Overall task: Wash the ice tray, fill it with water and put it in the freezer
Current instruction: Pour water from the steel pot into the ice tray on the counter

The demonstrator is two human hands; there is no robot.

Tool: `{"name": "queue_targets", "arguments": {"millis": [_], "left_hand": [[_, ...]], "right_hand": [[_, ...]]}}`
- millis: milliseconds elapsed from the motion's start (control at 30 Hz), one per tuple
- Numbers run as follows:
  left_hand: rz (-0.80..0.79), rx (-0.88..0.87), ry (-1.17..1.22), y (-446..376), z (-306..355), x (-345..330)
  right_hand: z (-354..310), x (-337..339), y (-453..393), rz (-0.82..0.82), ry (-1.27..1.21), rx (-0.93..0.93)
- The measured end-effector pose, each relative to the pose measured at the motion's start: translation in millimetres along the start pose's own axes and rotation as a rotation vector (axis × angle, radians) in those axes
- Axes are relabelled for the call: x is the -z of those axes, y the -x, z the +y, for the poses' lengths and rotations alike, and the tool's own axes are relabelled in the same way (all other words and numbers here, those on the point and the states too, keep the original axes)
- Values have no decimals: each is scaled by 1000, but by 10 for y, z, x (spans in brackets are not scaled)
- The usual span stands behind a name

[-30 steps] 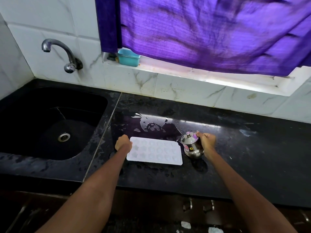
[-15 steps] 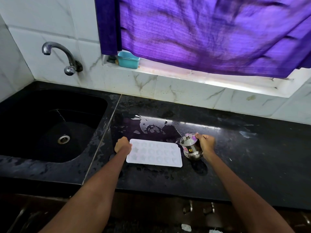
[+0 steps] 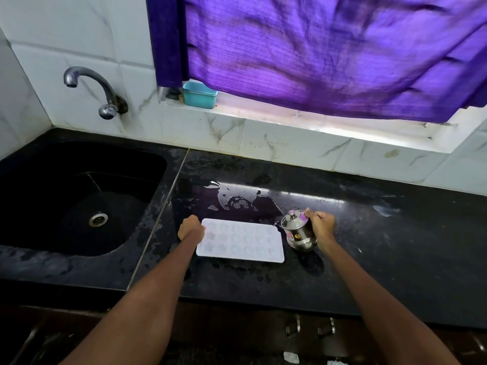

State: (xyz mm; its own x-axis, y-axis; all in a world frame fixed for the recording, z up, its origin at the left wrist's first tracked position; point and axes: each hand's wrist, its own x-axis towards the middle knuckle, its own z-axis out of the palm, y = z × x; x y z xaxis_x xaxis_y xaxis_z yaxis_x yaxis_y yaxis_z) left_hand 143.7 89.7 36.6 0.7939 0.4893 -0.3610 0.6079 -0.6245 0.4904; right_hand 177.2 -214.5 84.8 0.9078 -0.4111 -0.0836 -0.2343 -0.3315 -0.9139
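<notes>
A white ice tray [image 3: 241, 241] with star and round moulds lies flat on the black counter [image 3: 395, 246]. My left hand [image 3: 191, 229] grips the tray's left edge with curled fingers. Just right of the tray stands a small steel lidded pot [image 3: 299, 230] with a spout pointing at the tray. My right hand [image 3: 320, 225] holds this pot from its right side, and the pot rests on the counter, about upright.
A black sink [image 3: 79, 198] with a drain lies to the left, under a wall tap [image 3: 92, 88]. A puddle [image 3: 237, 198] spreads behind the tray. A teal box [image 3: 199, 94] sits on the window sill beneath a purple curtain [image 3: 316, 54].
The pot has been tipped back from a slight lean toward the tray to stand more upright. The left hand and the tray stay where they were.
</notes>
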Motion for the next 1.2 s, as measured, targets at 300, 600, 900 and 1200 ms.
{"name": "queue_targets", "arguments": {"millis": [300, 600, 900, 1200], "left_hand": [[-21, 53, 107, -26, -25, 11], [-71, 123, 284, -204, -191, -67], [-112, 150, 441, -187, -203, -38], [-105, 169, 499, -285, -268, -130]], "right_hand": [[-180, -78, 5, -35, -175, -17], [-407, -607, 204, -248, -213, -14], [-505, -1096, 470, -394, -87, 148], [-532, -1207, 478, -378, 5, 211]]}}
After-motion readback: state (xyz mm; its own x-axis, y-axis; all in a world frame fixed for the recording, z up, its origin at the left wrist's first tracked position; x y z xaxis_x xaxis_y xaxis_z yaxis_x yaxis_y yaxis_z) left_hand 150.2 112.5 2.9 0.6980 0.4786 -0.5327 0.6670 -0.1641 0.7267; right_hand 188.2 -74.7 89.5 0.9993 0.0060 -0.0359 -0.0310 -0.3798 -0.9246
